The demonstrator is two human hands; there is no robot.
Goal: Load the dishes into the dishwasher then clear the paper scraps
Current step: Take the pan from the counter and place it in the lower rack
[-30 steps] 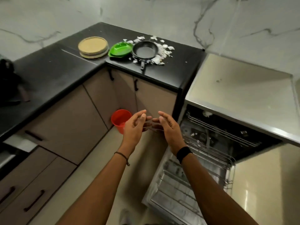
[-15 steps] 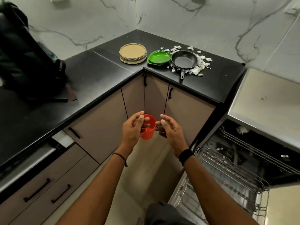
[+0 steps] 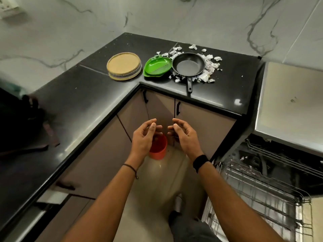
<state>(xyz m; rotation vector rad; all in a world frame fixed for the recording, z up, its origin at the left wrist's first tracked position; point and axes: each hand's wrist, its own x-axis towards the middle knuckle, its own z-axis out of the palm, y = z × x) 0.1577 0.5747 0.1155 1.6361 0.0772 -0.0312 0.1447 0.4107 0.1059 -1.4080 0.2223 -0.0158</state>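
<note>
Both hands hang in front of the chest with nothing in them: the left hand [image 3: 142,137] and the right hand [image 3: 186,137] face each other, fingers loosely curled and apart, thumbs clear of the fingertips. The dishes wait on the black counter [image 3: 227,91] in the far corner: a stack of tan plates [image 3: 124,65], a green dish [image 3: 157,66] just beside it, and a black pan [image 3: 189,65] whose rim sits hard against the green dish. Paper scraps [image 3: 208,67] lie around the pan, mostly behind it and to its right. The dishwasher rack [image 3: 262,194] stands pulled out, low on the right, and a red tub [image 3: 158,149] sits on the floor below the hands. The step in hand looks like the reach for a first dish. The pan seems the sensible start: its handle [image 3: 189,84] points toward the person, so the right hand can close round it and lift straight up, which keeps the scraps from being dragged off the edge. The plates probably want both hands under the stack.
</note>
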